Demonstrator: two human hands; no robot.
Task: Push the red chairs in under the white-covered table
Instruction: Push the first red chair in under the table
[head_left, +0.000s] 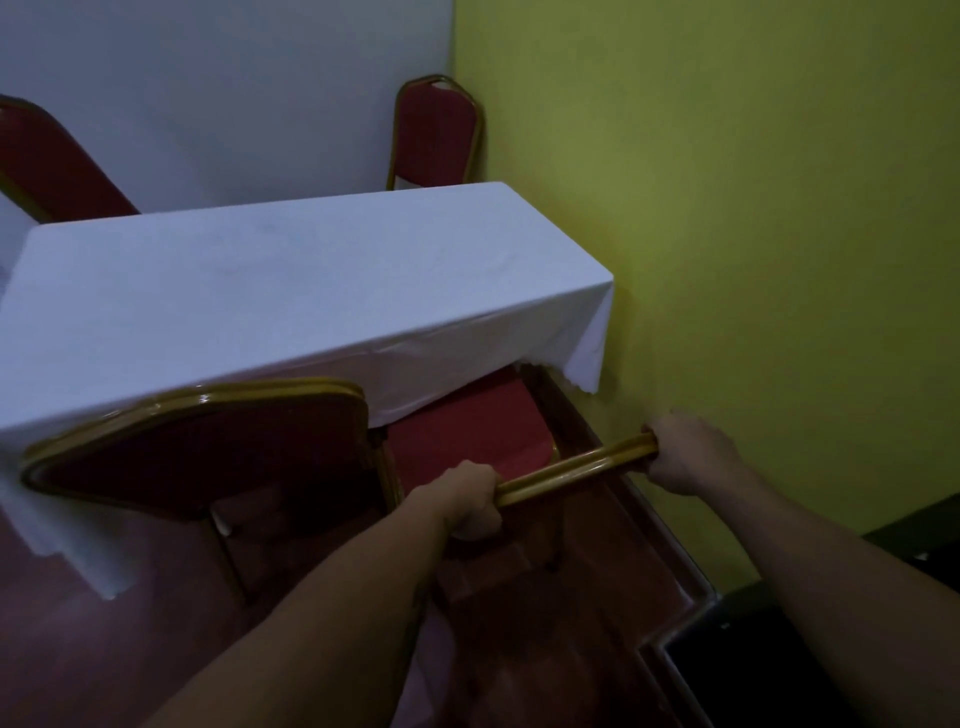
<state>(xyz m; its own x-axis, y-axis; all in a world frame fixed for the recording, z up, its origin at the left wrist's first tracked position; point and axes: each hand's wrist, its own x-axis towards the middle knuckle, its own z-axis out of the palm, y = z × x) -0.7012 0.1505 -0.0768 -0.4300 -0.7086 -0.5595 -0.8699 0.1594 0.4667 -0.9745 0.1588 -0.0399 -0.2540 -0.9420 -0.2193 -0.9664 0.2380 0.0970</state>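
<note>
No legible text, labels, brands, numbers or signs are showing anywhere in view: nothing readable near either hand, on the surfaces ahead of them, or beside them.

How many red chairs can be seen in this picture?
4: held chair by the yellow wall, near-left chair, far-left chair, far-corner chair. Others may be hidden.

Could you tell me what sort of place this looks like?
Probably a function or banquet room: a table under a white cloth, red padded chairs with gold frames set around it, and plain painted walls.
</note>
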